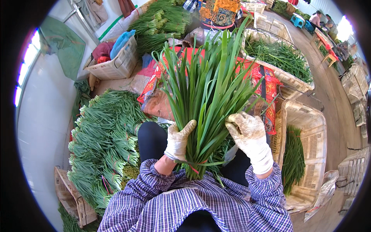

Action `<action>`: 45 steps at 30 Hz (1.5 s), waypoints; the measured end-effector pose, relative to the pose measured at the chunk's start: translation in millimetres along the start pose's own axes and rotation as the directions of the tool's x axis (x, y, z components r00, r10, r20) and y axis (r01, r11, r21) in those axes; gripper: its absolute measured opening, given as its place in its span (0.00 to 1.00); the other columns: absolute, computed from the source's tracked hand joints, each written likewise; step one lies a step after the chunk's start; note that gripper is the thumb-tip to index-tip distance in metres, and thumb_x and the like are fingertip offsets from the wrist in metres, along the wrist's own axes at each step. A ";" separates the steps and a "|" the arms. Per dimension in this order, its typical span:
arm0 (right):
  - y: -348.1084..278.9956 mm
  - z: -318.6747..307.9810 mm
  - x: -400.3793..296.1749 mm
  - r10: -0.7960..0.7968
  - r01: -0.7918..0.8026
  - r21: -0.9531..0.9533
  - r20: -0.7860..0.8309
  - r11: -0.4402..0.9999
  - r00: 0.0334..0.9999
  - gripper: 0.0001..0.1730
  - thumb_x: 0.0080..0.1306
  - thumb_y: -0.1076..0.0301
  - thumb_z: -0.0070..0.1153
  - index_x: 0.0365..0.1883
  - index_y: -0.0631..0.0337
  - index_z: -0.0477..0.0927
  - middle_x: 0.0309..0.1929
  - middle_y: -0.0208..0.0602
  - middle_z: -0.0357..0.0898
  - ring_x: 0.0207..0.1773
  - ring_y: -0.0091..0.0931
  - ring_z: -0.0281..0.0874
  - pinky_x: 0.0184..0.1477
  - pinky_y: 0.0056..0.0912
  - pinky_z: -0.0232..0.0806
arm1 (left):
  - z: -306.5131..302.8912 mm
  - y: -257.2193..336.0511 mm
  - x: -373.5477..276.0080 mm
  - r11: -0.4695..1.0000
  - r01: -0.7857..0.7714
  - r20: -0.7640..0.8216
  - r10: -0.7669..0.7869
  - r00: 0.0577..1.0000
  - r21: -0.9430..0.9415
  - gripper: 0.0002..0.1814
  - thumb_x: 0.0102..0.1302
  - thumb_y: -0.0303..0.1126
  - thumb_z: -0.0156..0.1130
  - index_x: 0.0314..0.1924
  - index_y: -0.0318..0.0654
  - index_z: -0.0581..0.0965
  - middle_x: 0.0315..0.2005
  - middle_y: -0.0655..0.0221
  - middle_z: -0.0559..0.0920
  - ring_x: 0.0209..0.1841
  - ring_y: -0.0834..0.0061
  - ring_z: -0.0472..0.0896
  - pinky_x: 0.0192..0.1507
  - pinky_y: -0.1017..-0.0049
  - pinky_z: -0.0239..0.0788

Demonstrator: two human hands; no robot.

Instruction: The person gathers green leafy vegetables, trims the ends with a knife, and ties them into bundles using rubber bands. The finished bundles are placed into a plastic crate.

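Note:
A large bunch of garlic chives (207,95) stands upright over my lap, leaf tips fanned away from me. A red band (193,169) circles it near the lower end. My left hand (180,139), in a stained white glove, grips the bunch's left side with the thumb laid along the leaves. On the right side, my gloved right hand (248,133) pinches leaves at the bunch's edge between thumb and fingers. Beyond the leaves lies a red patterned bag (268,95), partly hidden by them.
Banded chive bunches (107,145) are heaped on my left. A plastic crate (311,145) on my right holds more chives (294,159). Ahead stand a crate of loose leaves (278,59) and a person in a patterned apron (220,13). A crate with cloths (116,66) sits ahead left.

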State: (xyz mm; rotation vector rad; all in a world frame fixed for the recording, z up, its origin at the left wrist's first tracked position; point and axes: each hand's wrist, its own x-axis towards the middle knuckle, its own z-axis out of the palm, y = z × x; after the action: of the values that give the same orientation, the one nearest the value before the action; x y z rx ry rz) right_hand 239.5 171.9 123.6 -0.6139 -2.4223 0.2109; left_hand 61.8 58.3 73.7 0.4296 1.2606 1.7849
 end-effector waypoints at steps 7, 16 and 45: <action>-0.5 2.8 4.9 -0.021 0.023 -0.015 0.146 1.000 0.989 0.12 0.62 0.59 0.55 0.42 0.52 0.77 0.30 0.33 0.76 0.33 0.34 0.77 0.34 0.40 0.64 | -4.0 -1.8 3.0 0.999 0.029 0.008 -0.029 1.000 -0.018 0.13 0.62 0.31 0.66 0.45 0.34 0.79 0.35 0.70 0.83 0.32 0.79 0.80 0.36 0.76 0.75; -8.0 -5.7 6.5 0.081 -0.096 0.259 0.067 0.961 0.994 0.23 0.61 0.62 0.58 0.55 0.52 0.73 0.28 0.32 0.78 0.30 0.35 0.77 0.33 0.38 0.66 | -16.6 -8.5 10.0 0.996 0.064 0.049 -0.061 0.997 -0.065 0.14 0.64 0.33 0.63 0.46 0.33 0.78 0.36 0.69 0.83 0.34 0.78 0.81 0.38 0.76 0.74; -28.2 -21.3 23.6 0.540 -0.361 0.875 0.144 0.322 0.829 0.07 0.62 0.77 0.57 0.39 0.61 0.79 0.25 0.24 0.77 0.20 0.10 0.65 0.22 0.13 0.58 | -19.7 -13.6 8.8 0.983 0.136 0.103 -0.123 0.987 -0.126 0.09 0.63 0.34 0.64 0.39 0.37 0.79 0.31 0.73 0.83 0.30 0.82 0.80 0.33 0.78 0.75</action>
State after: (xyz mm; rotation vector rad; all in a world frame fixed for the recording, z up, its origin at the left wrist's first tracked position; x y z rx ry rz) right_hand 225.5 158.3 161.4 -0.7276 -1.5201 1.4987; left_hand 49.5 55.4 51.6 0.3449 1.0731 1.7058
